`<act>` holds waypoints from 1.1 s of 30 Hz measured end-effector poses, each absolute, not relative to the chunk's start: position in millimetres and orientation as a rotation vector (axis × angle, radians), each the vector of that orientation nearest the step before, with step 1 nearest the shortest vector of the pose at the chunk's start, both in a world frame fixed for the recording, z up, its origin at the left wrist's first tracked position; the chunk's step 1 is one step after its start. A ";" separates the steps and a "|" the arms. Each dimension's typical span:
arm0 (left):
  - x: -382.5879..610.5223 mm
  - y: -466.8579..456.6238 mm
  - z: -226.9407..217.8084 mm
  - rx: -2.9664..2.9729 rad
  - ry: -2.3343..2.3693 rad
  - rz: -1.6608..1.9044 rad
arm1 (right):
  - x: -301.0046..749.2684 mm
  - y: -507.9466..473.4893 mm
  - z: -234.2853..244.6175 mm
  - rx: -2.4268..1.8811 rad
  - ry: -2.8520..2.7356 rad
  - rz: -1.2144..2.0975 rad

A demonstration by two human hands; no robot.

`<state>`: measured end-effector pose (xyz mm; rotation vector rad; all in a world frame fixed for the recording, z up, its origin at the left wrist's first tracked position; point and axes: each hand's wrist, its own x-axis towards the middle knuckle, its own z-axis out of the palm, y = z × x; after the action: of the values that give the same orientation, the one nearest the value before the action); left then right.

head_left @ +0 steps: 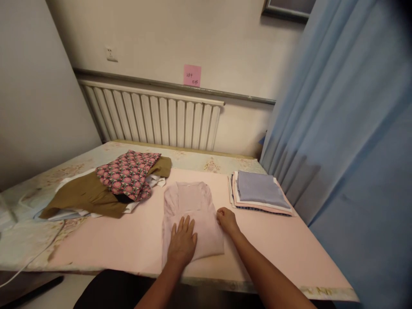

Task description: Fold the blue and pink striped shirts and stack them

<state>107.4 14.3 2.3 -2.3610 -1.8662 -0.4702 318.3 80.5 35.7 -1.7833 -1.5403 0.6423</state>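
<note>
A pale pink long-sleeved top (206, 234) lies partly folded on the pink sheet, its square neckline facing the wall. My left hand (183, 240) rests flat on the front of the top, fingers stretched out. At the garment's right edge is my right hand (228, 219), its fingers curled in a pinch at the side of the fabric. What sits between those fingertips is too small to make out for certain, but they touch the top's edge.
Left of the top is a loose heap with a pink floral cloth (130, 174) over a brown garment (80, 197). A folded stack of clothes (260, 189) lies to the right. Behind stands a radiator (154, 113); a blue curtain (337, 141) hangs at the right.
</note>
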 end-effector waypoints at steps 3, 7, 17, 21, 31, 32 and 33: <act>107.6 13.8 3.6 -2.360 -1.876 -0.460 | 316.2 88.4 36.8 -1.821 -1.594 0.785; 108.0 12.7 4.7 -2.361 -1.877 -0.455 | 311.0 92.4 37.3 -1.842 -1.683 0.917; 108.3 14.3 3.6 -2.349 -1.898 -0.464 | 306.2 93.0 40.0 -1.816 -1.649 0.822; 108.1 15.7 1.3 -2.350 -1.902 -0.487 | 307.3 90.7 38.2 -1.770 -1.573 0.903; 109.2 14.8 3.8 -2.346 -1.902 -0.474 | 312.6 90.0 28.5 -1.708 -1.378 1.113; 109.2 14.9 4.0 -2.349 -1.903 -0.468 | 313.3 90.3 26.8 -1.712 -1.365 1.109; 109.2 14.9 4.1 -2.352 -1.903 -0.463 | 313.8 90.6 24.6 -1.719 -1.352 1.100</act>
<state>109.2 14.9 4.1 -2.3521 -1.9031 -0.4630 313.8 90.6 24.6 -1.7189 -1.3519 1.1003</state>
